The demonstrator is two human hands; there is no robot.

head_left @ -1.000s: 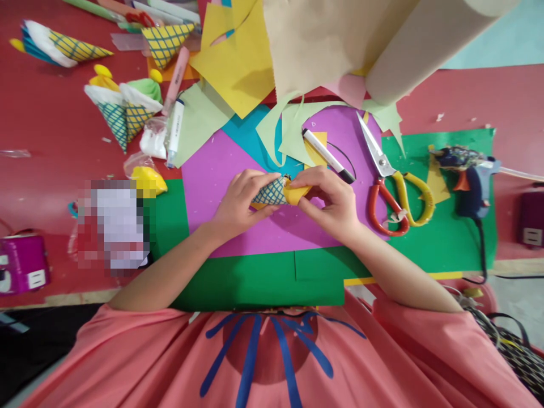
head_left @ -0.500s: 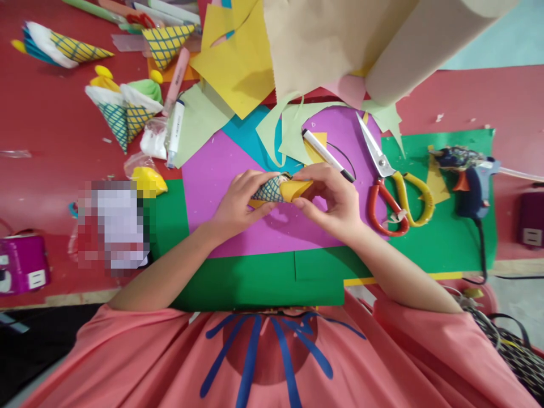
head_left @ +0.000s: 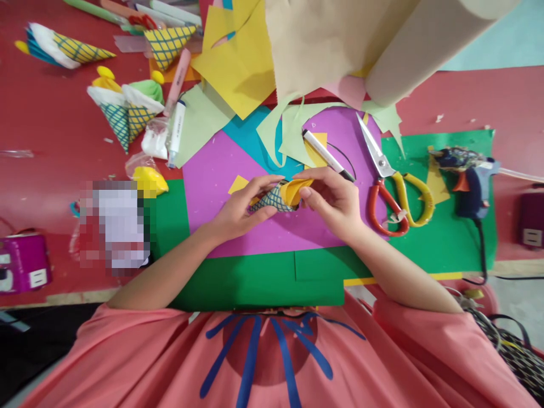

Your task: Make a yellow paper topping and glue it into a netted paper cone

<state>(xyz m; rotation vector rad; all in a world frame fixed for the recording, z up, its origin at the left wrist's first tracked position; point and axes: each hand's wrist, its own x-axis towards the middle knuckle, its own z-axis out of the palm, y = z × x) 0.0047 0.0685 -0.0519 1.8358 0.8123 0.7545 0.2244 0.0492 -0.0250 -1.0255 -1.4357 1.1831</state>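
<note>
One small blue-lattice paper cone with a yellow felt roll at its mouth (head_left: 278, 196) is held; four finished lattice cones (head_left: 127, 113) are counted at the upper left, plus one pair of red-and-yellow-handled scissors (head_left: 393, 181) and one blue glue gun (head_left: 471, 184). The surface is a red table (head_left: 51, 147) layered with purple, green and yellow sheets. The cone is pinched between left hand (head_left: 238, 209) at its tip and right hand (head_left: 334, 201) at the yellow end, both closed on it.

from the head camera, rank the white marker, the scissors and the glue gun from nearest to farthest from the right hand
1. White marker: just above the right hand, lying on the purple sheet, nearly touching the fingers.
2. Scissors: to the right of the hand, handles on the edge of the purple sheet.
3. Glue gun: far right, on the green sheet.
</note>
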